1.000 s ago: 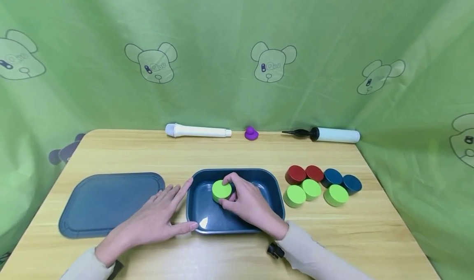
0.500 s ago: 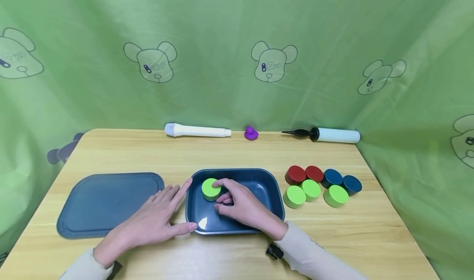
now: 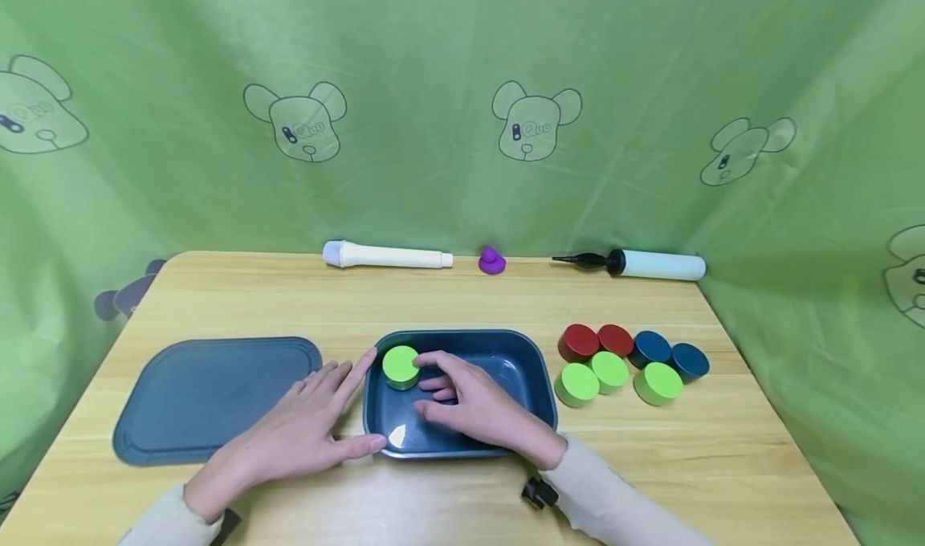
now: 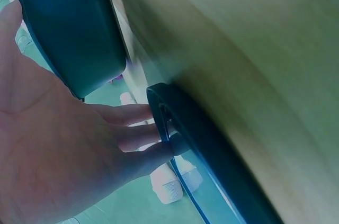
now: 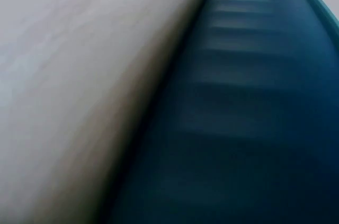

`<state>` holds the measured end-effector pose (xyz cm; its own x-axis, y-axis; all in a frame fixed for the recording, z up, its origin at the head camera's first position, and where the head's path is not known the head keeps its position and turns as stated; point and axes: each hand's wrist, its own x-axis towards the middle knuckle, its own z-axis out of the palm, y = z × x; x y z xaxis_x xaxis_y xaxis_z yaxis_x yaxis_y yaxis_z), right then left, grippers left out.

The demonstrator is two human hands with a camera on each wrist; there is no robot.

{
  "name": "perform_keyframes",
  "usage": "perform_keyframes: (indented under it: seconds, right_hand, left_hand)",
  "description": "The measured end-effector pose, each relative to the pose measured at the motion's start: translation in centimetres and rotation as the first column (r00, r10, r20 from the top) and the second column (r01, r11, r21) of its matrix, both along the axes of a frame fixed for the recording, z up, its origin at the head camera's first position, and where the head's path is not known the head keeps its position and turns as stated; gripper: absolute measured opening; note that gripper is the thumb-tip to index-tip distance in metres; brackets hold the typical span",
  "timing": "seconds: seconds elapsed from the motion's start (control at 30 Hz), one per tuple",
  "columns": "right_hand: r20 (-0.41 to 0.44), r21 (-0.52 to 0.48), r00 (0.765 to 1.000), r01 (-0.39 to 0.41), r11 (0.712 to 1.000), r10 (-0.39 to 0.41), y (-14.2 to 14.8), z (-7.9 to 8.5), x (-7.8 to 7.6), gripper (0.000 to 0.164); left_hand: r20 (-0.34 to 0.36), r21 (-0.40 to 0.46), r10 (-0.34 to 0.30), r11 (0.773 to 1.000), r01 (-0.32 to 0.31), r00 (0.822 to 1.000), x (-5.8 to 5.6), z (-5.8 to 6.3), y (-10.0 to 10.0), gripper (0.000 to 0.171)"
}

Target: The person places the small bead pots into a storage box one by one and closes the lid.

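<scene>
A dark blue rectangular box (image 3: 462, 443) stands on the table. In its far left corner lies a light green round block (image 3: 401, 367). My right hand (image 3: 477, 401) is inside the box with loosely bent fingers; the index fingertip is at the block's right side, and the thumb stays apart from it. My left hand (image 3: 303, 425) lies spread at the box's left side, index fingertip and thumb at its rim. In the left wrist view, its other fingers reach the edge of a dark blue lid (image 4: 212, 150). The right wrist view shows only the box's outer wall (image 5: 249, 102) and tabletop.
Right of the box sit red blocks (image 3: 578, 343), blue blocks (image 3: 652, 348) and several green blocks (image 3: 658, 383). Along the back edge lie a white toy microphone (image 3: 390, 256), a purple duck (image 3: 491, 260) and a hand pump (image 3: 650, 264). A green curtain (image 3: 433, 128) hangs behind.
The green block has slid left across the box into its far left corner. My right hand has gone from gripping it to touching it with the index finger. The left hand has stayed put.
</scene>
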<state>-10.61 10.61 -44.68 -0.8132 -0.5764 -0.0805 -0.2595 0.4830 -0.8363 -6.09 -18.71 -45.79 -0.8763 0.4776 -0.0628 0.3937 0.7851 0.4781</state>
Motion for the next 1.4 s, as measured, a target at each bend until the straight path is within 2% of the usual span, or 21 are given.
perform_keyframes:
  seconds: [0.2, 0.43, 0.67, 0.9, 1.1, 1.2, 1.3, 1.4]
  right_hand:
    - [-0.053, -0.032, 0.997, 0.053, 0.998, -0.055, 0.9, 0.6, 0.1, 0.053]
    - [-0.084, -0.11, 0.982, 0.16, 0.981, -0.17, 2.6, 1.0, 0.1, 0.046]
    - [-0.081, -0.221, 0.949, 0.28, 0.934, -0.304, 4.8, 1.7, 0.1, 0.037]
    - [-0.115, -0.28, 0.912, 0.35, 0.894, -0.393, 7.8, 2.2, 0.5, 0.029]
    - [-0.131, -0.275, 0.89, 0.391, 0.878, -0.437, 10.1, 2.9, 0.7, 0.029]
    - [-0.17, -0.294, 0.878, 0.389, 0.873, -0.448, 11.1, 3.3, 0.6, 0.028]
    - [-0.225, -0.311, 0.855, 0.392, 0.866, -0.467, 12.2, 3.7, 0.4, 0.027]
    - [-0.241, -0.317, 0.84, 0.405, 0.858, -0.486, 13.1, 3.9, 0.4, 0.027]
  left_hand:
    - [0.012, -0.013, 0.004, 1.0, -0.004, 1.0, -0.2, 0.0, 0.1, 0.108]
    - [0.022, -0.022, 0.005, 1.0, -0.004, 1.0, -0.2, 0.1, 0.0, 0.108]
    - [0.014, -0.037, -0.008, 0.999, 0.008, 1.0, -0.2, 0.3, -0.1, 0.109]
    - [0.034, -0.04, -0.018, 0.999, 0.019, 0.999, -0.2, 0.4, -0.1, 0.109]
    - [0.026, -0.052, -0.021, 0.998, 0.022, 0.999, -0.3, 0.4, 0.0, 0.109]
    - [0.018, -0.057, -0.025, 0.998, 0.026, 1.0, -0.4, 0.4, -0.1, 0.109]
    - [0.016, -0.06, -0.03, 0.998, 0.031, 0.999, -0.4, 0.5, -0.1, 0.109]
    - [0.02, -0.059, -0.031, 0.998, 0.032, 0.999, -0.4, 0.5, -0.1, 0.109]
